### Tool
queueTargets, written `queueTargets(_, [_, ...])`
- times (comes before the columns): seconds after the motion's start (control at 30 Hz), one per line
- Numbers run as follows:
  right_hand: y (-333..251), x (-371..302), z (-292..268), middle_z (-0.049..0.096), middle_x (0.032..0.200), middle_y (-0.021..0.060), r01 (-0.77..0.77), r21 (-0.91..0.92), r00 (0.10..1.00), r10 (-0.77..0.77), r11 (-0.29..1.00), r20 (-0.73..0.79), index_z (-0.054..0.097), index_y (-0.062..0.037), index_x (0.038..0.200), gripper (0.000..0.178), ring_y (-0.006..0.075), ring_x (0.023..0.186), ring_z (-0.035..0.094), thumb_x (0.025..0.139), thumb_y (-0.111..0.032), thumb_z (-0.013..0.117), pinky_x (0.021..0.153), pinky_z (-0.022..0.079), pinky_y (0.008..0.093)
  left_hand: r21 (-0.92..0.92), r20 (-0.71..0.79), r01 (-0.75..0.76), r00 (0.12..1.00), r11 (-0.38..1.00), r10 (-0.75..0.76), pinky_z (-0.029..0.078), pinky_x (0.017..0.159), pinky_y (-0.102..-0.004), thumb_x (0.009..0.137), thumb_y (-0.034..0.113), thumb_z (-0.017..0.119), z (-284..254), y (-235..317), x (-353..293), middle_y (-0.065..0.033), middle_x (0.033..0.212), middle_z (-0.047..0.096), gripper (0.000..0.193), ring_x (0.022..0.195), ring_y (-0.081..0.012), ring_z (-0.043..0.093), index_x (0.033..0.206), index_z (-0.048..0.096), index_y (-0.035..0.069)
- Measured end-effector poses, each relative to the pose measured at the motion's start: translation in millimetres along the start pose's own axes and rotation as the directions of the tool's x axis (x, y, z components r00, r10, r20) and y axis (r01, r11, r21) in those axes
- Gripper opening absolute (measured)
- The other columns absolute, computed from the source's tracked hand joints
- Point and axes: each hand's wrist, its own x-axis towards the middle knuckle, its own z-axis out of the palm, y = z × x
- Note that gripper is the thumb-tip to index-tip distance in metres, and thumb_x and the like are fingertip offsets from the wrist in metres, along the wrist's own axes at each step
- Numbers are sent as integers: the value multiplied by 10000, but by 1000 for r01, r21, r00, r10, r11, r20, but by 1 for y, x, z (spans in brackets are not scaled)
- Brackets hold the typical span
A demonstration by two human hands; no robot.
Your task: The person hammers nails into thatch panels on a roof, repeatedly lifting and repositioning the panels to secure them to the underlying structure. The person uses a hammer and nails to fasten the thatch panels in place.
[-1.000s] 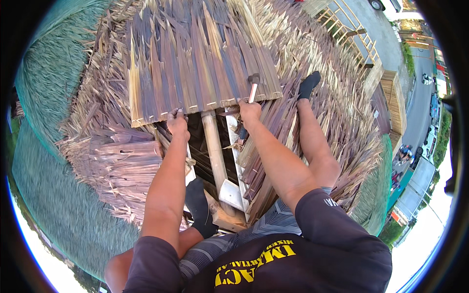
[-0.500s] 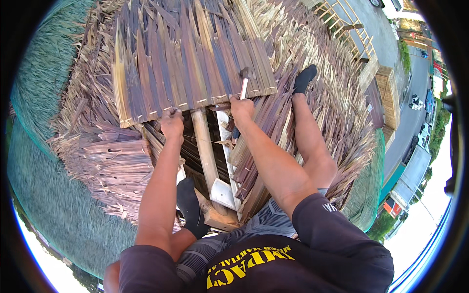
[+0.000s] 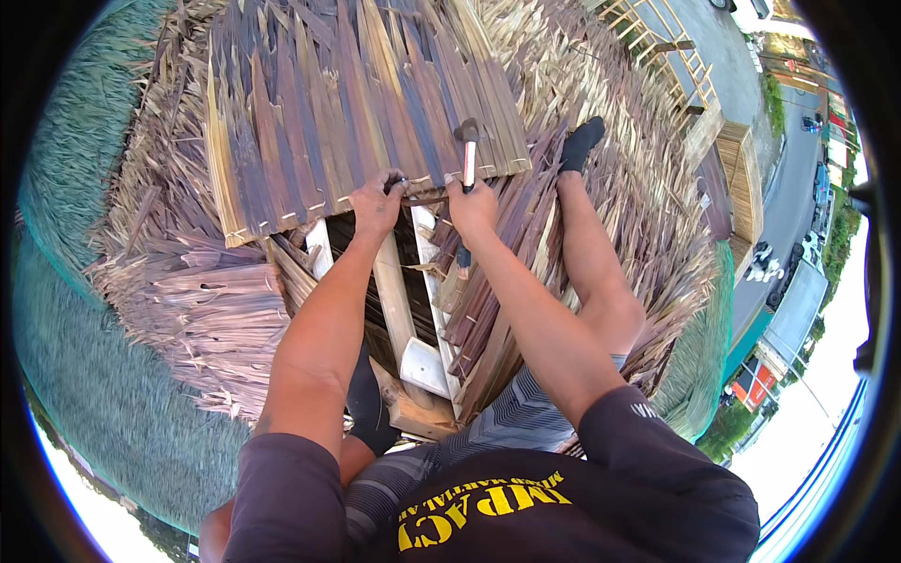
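Note:
A panel of brown, striped palm-leaf thatch lies across the roof in front of me, light stitches along its lower edge. My right hand is closed round the handle of a hammer; its dark head points up over the panel and its grip hangs below my fist. At the panel's lower edge, my left hand is closed, fingers curled and pinched. Something small and dark shows at its fingertips, too little to name. Between the two hands a thin dark strip runs along the edge.
Below the panel is an opening with a round pole, a white board and a wooden block. Layered thatch surrounds it, with green netting at left. A bamboo ladder-like frame stands far right, above a road with vehicles.
My left hand has moved right along the panel's lower edge, closer to my right hand. The hammer stays in my right hand and stands more upright. The panel has shifted slightly left.

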Motion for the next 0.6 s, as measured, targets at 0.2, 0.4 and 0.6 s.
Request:
queueTargets(0.2, [4,-64,-63,605,795,312,298,-109,915,-252,948,314,533,51,956,428,521,812,601,1052,-364,497,724,470,524,277,65,-140,990,951,127,317,967,-440,882,280,697,-4,3,-9,-31,1078,622,205,1065,-236,608,1040,721,153])
queueTargets(0.4, [-10,-85,-74,613,738,311,566,20,765,-535,824,358,484,35,998,319,528,742,618,1060,-278,486,633,461,574,351,83,-109,993,930,85,319,978,-469,899,271,672,-5,13,-12,-44,1106,609,189,1114,-244,586,1043,718,157])
queueTargets(0.6, [0,-73,-55,589,685,311,541,-100,781,-456,835,426,457,29,989,302,525,715,614,1056,-263,495,621,460,575,354,81,-168,986,920,148,320,978,-477,905,262,657,-6,15,-13,-47,1113,608,188,1137,-250,578,1046,716,151])
